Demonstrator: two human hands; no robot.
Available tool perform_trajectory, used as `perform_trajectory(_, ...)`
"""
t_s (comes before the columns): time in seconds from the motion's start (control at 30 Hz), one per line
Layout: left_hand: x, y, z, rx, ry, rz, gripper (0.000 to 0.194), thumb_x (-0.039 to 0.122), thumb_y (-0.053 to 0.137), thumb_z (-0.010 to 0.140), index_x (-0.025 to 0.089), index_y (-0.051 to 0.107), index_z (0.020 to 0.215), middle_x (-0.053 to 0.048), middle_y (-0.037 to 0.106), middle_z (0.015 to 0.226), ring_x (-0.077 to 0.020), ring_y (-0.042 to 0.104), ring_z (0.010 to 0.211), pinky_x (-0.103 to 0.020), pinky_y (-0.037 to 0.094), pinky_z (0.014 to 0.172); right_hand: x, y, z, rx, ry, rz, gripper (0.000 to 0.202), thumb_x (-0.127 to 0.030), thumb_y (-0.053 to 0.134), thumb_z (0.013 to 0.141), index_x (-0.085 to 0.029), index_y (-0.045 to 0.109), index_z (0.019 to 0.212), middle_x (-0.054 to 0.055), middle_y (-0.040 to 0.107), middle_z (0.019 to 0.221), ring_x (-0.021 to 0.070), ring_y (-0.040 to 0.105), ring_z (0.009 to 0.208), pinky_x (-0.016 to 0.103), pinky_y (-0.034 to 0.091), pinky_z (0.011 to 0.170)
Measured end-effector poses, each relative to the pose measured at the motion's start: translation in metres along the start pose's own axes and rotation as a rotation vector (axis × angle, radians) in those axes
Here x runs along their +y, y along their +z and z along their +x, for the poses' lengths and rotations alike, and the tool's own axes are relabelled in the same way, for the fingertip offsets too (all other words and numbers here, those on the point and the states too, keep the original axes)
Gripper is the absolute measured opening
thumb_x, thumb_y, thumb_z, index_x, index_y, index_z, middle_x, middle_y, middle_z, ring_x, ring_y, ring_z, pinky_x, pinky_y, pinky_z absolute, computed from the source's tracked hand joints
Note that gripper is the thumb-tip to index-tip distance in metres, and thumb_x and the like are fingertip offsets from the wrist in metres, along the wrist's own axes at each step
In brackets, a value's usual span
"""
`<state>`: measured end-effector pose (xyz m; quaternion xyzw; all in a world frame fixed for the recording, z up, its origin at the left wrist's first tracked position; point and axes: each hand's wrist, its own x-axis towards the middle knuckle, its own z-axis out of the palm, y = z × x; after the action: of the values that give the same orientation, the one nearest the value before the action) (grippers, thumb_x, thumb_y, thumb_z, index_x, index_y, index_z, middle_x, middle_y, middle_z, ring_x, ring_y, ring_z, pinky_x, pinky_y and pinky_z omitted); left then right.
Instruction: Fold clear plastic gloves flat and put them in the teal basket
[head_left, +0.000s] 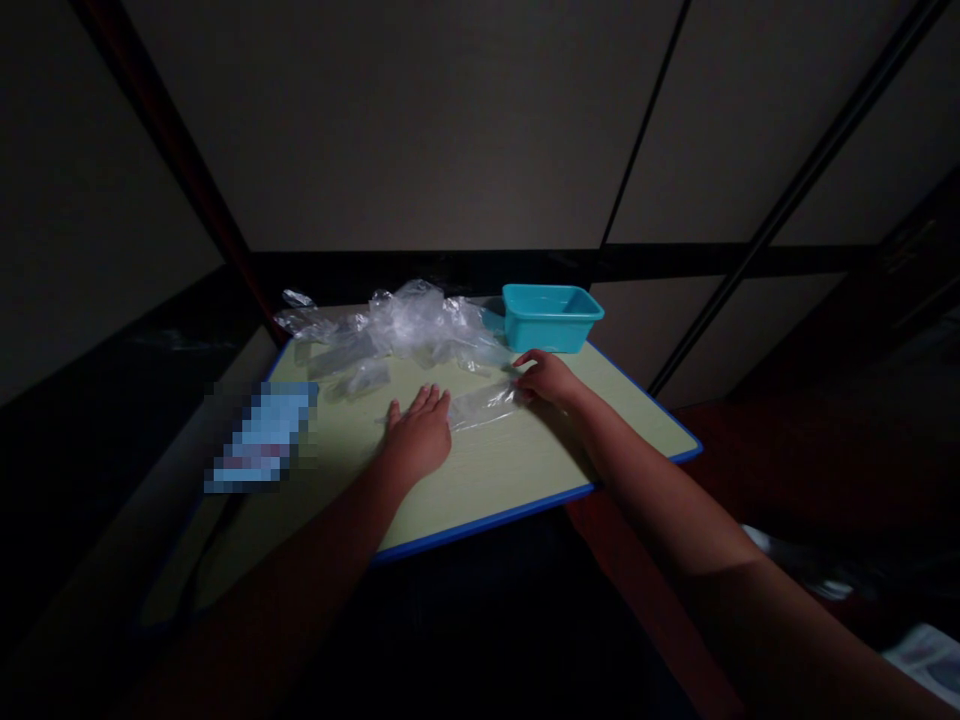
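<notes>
A clear plastic bag lies flat in a narrow strip across the table. Pressed down on its left end is my left hand, fingers outstretched. My right hand is at the strip's right end, thumb and fingers curled onto the plastic in a pinch; the exact fingertip contact is small and dim. Behind both hands spreads a crumpled heap of clear plastic bags. A turquoise plastic basket stands just beyond my right hand, its contents hidden.
The pale table has a blue edge. A blurred-out blue, flat object is at its left side. Cabinet panels rise right behind the table. White items lie low at the right, in dim light.
</notes>
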<state>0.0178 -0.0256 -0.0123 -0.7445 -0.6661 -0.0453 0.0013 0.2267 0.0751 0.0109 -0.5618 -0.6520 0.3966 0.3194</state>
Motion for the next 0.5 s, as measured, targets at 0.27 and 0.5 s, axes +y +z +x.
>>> perform_trajectory(0.27, -0.003, 0.002, 0.003, -0.053, -0.013, -0.063, 0.055, 0.023, 0.025, 0.089, 0.026, 0.023, 0.144, -0.002, 0.019, 0.152, -0.0236, 0.015, 0.139, -0.062, 0.022, 0.103, -0.019, -0.004, 0.001, 0.025, 0.006, 0.003, 0.023, -0.002, 0.063, 0.068, -0.016, 0.051, 0.082, -0.007, 0.051, 0.045, 0.0072, 0.047, 0.039, 0.016, 0.037, 0.041)
perform_trajectory(0.5, -0.004, 0.002, 0.004, -0.072, -0.022, -0.098, 0.056, 0.023, 0.023, 0.09, 0.02, 0.016, 0.146, -0.002, 0.014, 0.152, -0.0201, 0.011, 0.14, -0.056, 0.018, 0.107, -0.047, -0.004, -0.006, -0.013, 0.026, 0.075, 0.023, -0.001, 0.059, 0.072, -0.017, 0.048, 0.084, -0.004, 0.056, 0.051, 0.0108, 0.058, 0.044, 0.015, 0.04, 0.04)
